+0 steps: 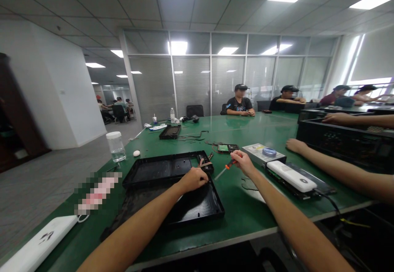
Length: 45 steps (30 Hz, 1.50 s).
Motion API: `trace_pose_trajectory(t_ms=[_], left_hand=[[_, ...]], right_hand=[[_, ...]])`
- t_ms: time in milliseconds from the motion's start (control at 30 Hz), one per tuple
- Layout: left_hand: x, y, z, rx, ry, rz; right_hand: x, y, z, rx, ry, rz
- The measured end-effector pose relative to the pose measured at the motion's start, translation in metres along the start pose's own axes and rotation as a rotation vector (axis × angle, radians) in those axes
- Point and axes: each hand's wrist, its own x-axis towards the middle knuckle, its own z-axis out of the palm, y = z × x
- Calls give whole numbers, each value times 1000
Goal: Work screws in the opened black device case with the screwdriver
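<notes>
My right hand (244, 164) is closed round the handle of a screwdriver (227, 167), orange and dark with a thin metal shaft. Its shaft slants down to the left, the tip near the right rim of an open black plastic casing (200, 210). Over that casing is my left hand (193, 180), fingers curled in at its upper right corner; whatever they pinch is hidden. Behind it lies another shallow black casing part (154, 172), with a bundle of thin wires (205, 163) at its right end. A green circuit board (227, 148) lies beyond my right hand.
On the green table (240, 218), a grey metal box (255, 153) and a white device (291, 176) stand at right. A co-worker's arms reach in beside a large black chassis (344, 140). At left are a clear jar (116, 148) and a white power bank (43, 243).
</notes>
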Motion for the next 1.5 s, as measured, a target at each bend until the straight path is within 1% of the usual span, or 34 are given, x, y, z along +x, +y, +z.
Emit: trace_pose_trajectory(t_ms=[167,267,400,567,667,900,1033,1100,1167,1267,1333,1400,1467,1500], left_hand=[[-2,4,-1,-67,34,-85],[-2,7,-1,-137,34,-116],[-1,10,-1,-127,21,-156],[-1,10,-1,-90,32,-161],[-1,9,-1,-87,25,-152],[0,7,-1,-82,24,-125],[-1,8,-2,-92,27,-111],[-1,9,-3,-87,28,-117],[-1,11,-3,-74,29,-125],[-2,12,-4,-52,35,-126],[-2,13,-4,-40,33,-133],[-2,13,-3,-31,23,-149],[-2,13,-3,-27,16,-167],[-2,13,-3,-27,14,-172]], right_hand=[[2,2,6,-3,65,-6],[1,4,10,-75,35,-57],[-1,6,16,-175,-16,-114],[-3,5,17,-315,-5,-193],[-4,2,16,-360,8,-237],[-6,-5,16,-398,12,-241],[-8,-7,15,-470,8,-266],[-10,-14,15,-550,0,-301],[-13,-30,18,-698,-34,-358],[-17,-66,28,-1000,-153,-451],[-18,-90,40,-1138,-244,-490],[-17,-108,54,-1180,-343,-496],[-13,-119,68,-1193,-434,-477],[-11,-123,74,-1212,-453,-462]])
